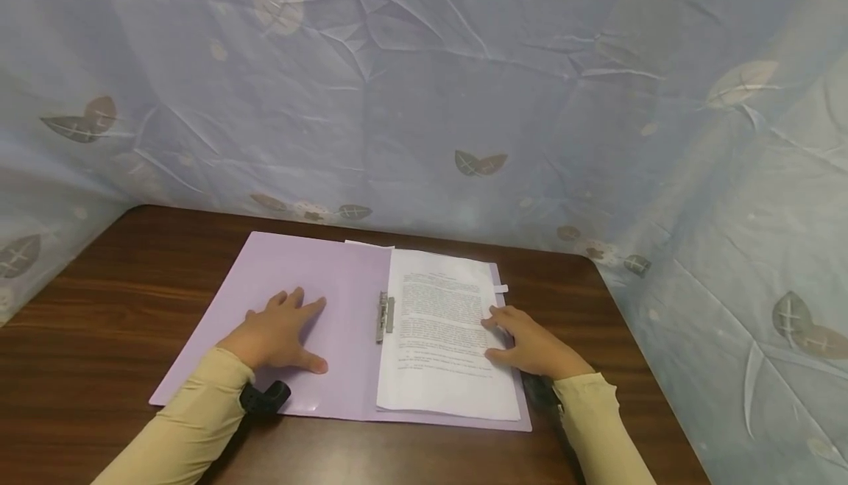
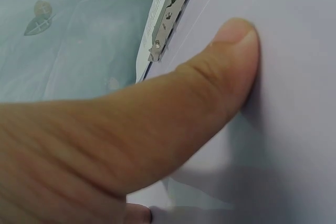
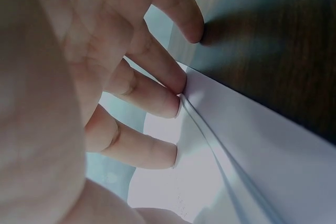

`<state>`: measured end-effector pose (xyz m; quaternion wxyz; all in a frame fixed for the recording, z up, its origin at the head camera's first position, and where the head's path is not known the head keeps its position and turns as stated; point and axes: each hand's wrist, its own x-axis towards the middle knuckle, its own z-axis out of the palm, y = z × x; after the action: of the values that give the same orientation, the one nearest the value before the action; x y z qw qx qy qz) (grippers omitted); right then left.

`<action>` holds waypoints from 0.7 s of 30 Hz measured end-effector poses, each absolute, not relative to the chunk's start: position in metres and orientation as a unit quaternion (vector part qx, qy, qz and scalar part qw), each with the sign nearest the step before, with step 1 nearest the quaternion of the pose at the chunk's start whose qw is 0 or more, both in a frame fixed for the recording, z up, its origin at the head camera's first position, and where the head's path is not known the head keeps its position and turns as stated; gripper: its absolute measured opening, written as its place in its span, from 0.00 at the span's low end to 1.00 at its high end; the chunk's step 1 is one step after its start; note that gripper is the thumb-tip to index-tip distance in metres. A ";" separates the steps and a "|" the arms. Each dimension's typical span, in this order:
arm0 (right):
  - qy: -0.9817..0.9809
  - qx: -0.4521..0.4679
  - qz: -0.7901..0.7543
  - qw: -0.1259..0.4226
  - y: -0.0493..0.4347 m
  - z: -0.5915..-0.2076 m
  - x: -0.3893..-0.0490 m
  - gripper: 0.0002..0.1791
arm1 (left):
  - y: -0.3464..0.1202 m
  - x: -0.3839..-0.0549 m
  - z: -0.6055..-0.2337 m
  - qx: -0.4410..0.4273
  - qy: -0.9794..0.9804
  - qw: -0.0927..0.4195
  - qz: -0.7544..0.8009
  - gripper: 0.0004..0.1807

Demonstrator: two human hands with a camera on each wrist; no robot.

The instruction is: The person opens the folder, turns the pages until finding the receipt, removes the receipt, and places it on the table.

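A lilac folder (image 1: 351, 286) lies spread flat on the table, with a metal clip (image 1: 386, 317) near its spine. On its right half sits a stack of printed sheets (image 1: 450, 399), whose right edge is slightly raised in the right wrist view. My left hand (image 1: 278, 330) rests on the bare left cover, fingers spread; its thumb (image 2: 231, 61) presses the lilac surface in the left wrist view. My right hand (image 1: 533, 345) lies over the stack's right edge. Its fingertips (image 3: 168, 156) touch the sheets there, with the thumb lower down the page.
The dark wooden table (image 1: 86, 308) extends left and right of the folder. A patterned cloth (image 1: 424, 102) hangs behind it and along the sides. A white tab (image 1: 500, 288) sticks out at the folder's right edge. Each wrist wears a black camera strap (image 1: 265, 398).
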<state>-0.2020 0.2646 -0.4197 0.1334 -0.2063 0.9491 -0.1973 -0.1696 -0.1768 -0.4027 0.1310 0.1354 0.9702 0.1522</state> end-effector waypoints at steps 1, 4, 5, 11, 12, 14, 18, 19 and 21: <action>0.949 -0.209 -0.196 0.132 0.265 -0.420 -0.201 0.34 | -0.176 -0.169 -0.403 0.135 0.970 0.132 0.153 0.63; 0.949 -0.201 -0.201 0.133 0.265 -0.421 -0.200 0.35 | -0.176 -0.168 -0.404 0.133 0.970 0.132 0.156 0.63; 0.949 -0.204 -0.202 0.133 0.265 -0.421 -0.199 0.34 | -0.176 -0.168 -0.404 0.133 0.970 0.132 0.158 0.63; 0.949 -0.202 -0.203 0.135 0.266 -0.422 -0.197 0.33 | -0.175 -0.165 -0.404 0.134 0.970 0.133 0.156 0.63; 0.949 -0.200 -0.203 0.134 0.266 -0.422 -0.197 0.33 | -0.174 -0.165 -0.403 0.135 0.970 0.132 0.156 0.63; 0.949 -0.202 -0.201 0.132 0.266 -0.421 -0.197 0.33 | -0.174 -0.165 -0.402 0.135 0.969 0.131 0.159 0.62; 0.948 -0.205 -0.203 0.132 0.265 -0.419 -0.198 0.33 | -0.173 -0.165 -0.399 0.133 0.969 0.132 0.158 0.62; 0.948 -0.206 -0.204 0.133 0.265 -0.419 -0.198 0.33 | -0.173 -0.165 -0.399 0.132 0.970 0.132 0.158 0.62; 0.946 -0.210 -0.207 0.132 0.263 -0.419 -0.199 0.33 | -0.174 -0.165 -0.399 0.131 0.970 0.133 0.157 0.62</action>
<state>-0.1995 0.2632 -0.4189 0.1319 -0.2098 0.9464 -0.2071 -0.1650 -0.1741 -0.3988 0.1326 0.1307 0.9700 0.1566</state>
